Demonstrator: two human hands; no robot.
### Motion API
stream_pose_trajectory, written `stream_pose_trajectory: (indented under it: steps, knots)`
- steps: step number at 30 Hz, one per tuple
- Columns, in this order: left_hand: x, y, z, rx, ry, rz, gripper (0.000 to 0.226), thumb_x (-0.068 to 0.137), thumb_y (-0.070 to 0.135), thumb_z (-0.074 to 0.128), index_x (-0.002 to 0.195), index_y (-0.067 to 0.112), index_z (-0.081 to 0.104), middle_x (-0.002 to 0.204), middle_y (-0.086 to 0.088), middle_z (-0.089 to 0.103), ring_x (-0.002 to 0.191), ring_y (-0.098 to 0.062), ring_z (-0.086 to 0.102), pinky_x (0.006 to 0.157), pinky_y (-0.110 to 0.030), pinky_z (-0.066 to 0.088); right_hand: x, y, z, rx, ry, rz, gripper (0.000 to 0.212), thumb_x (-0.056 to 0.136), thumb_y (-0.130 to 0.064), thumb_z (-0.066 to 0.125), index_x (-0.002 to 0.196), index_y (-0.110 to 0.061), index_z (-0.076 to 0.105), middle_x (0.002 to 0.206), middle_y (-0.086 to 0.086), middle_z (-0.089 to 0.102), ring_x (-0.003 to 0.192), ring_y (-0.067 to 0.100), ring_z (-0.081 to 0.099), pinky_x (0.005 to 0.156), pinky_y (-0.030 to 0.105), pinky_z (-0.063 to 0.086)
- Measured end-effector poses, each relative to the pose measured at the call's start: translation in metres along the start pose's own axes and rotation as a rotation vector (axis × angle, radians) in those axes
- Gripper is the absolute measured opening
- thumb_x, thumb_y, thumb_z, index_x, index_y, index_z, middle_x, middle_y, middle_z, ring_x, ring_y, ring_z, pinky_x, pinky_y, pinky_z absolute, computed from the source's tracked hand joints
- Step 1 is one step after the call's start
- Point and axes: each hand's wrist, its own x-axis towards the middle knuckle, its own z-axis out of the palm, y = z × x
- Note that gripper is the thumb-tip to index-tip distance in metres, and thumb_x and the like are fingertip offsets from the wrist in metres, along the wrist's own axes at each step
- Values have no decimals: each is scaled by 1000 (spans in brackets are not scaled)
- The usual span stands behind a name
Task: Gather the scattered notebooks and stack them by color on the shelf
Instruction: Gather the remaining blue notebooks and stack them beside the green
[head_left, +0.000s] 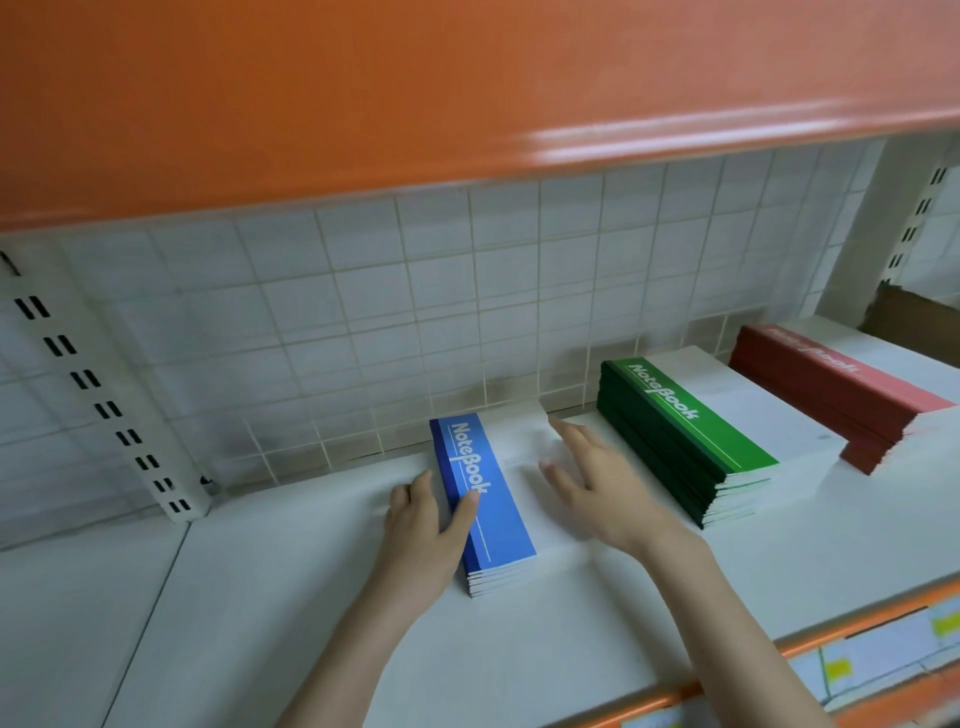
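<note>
Both forearms reach over the shelf (519, 649) edge; left hand (423, 525) grips the blue stack's (485, 512) spine side, right hand (597, 480) rests flat and relaxed on it, its length running away from them.

Single head-worn view only. Looked forward and down onto the white shelf (571, 639) from close range, roughly at arm's reach. Faced the tiled back wall (415, 291); tilted slightly, so the shelf edge ran diagonally. Upper third filled by the orange shelf above (363, 93), very near the lens. Wide-angle; edges blurred, possibly from head motion.
</note>
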Motion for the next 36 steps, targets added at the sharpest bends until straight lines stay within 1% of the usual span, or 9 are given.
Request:
stream_pose_trajectory:
  steps: [2,4,5,8,11,16,21,27,36]
  knots:
    - [-2,-6,-9,80,3,28,57,94,45,49,140,15,35,126,0,35,124,-24,39,106,-33,32,-1,-12,6,-69,15,-46,56,99,-34,43,148,-15,27,152,-1,31,139,14,30,109,20,22]
    - [-6,-14,-20,123,-18,54,58,95,44,47,144,18,32,136,-1,35,131,-21,35,110,-32,29,-3,-26,13,-87,27,-91,54,99,-36,42,147,-16,31,151,-3,34,137,14,33,108,21,26]
    - [-9,-17,-27,125,-32,63,54,95,44,47,142,20,35,136,0,38,129,-19,38,109,-32,32,-5,-34,17,-83,26,-113,53,98,-37,42,146,-17,33,149,-4,35,135,14,35,107,22,29]
    - [-20,-29,-50,132,-42,87,43,95,41,49,135,26,43,126,6,46,112,-11,50,98,-28,40,-13,-59,34,-64,0,-162,47,98,-37,43,140,-18,41,144,-5,40,130,15,40,103,26,38]
    - [-36,-46,-77,175,-31,96,42,94,41,51,132,26,45,124,9,47,112,-8,49,96,-25,40,-23,-87,54,-65,-55,-203,42,97,-37,44,136,-20,45,138,-6,43,121,16,47,94,33,44]
    - [-66,-80,-130,279,-7,48,47,93,48,49,135,28,42,129,11,42,120,-8,45,98,-28,41,-37,-139,95,-58,-123,-320,46,98,-38,42,141,-24,40,145,-7,38,131,13,41,104,31,39]
    - [-103,-119,-186,368,14,21,51,94,50,46,138,26,39,131,9,41,119,-7,44,100,-28,41,-53,-196,141,-50,-195,-420,45,98,-37,41,141,-24,40,145,-8,38,130,12,41,102,26,39]
    - [-137,-167,-258,487,70,-8,51,95,47,44,139,23,38,135,5,41,129,-11,38,105,-33,37,-75,-271,201,-45,-252,-512,46,97,-33,44,142,-22,40,144,-7,40,128,13,44,101,22,37]
    - [-189,-255,-387,610,111,-68,52,95,50,41,141,24,37,138,5,39,127,-14,37,101,-33,40,-107,-405,307,-42,-292,-601,47,98,-32,43,143,-22,39,146,-4,39,131,13,41,106,22,34]
